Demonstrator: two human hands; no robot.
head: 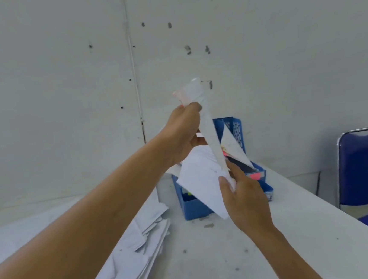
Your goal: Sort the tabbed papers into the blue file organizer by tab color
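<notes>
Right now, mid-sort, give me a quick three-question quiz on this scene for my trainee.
1. True or false: the left hand and the right hand both grip paper.
2. The loose paper pile lies where, relative to the blue file organizer? A) left of it B) right of it C) inside it
3. Fill in: the chair is coloured ___.
Key: 1 true; 2 A; 3 blue.
</notes>
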